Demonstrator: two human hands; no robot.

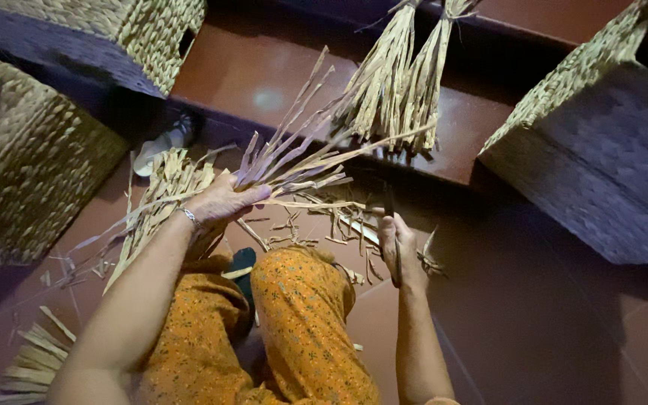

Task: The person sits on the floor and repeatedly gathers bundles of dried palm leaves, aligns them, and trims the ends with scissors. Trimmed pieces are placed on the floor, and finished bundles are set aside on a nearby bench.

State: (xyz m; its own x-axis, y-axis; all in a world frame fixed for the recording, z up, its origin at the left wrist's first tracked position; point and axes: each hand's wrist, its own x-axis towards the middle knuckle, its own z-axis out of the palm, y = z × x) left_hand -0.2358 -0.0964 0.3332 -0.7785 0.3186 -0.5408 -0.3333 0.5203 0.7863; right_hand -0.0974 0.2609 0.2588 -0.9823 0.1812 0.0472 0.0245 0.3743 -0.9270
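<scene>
Baskets of pale woven straw frame the scene: one square woven straw basket (31, 165) stands at the far left on the reddish-brown tiled floor (549, 330), with a second woven straw basket (155, 34) tipped on its side above it. Below them, at the lower left corner, a small heap of short cut straw strips (31, 360) lies on the tiles.

The person, seated in orange patterned trousers (301, 330), raises the left hand (223, 201), a thin silver bracelet (188, 216) at its wrist. The fingers are closed tight around a fan of long, flat, tan dried reed strips (294, 161), which spread up and to the right from the fist while their loose tails trail down to the left.

Between the knees a dark sandal (243, 261) shows, and trimmed reed scraps (324, 225) litter the floor just beyond.

The right hand (400, 247) is wrapped around the handle of a slim dark blade (a knife or shears, too dim to tell) (389, 206), its tip pointing up and reaching the lowest strips of the fan.

Farther back, two tied bundles of dried straw (403, 71) lean over a raised red step (444, 142). At the far right, a large woven straw basket with a dark purple base (601, 150) lies tilted on its side.
</scene>
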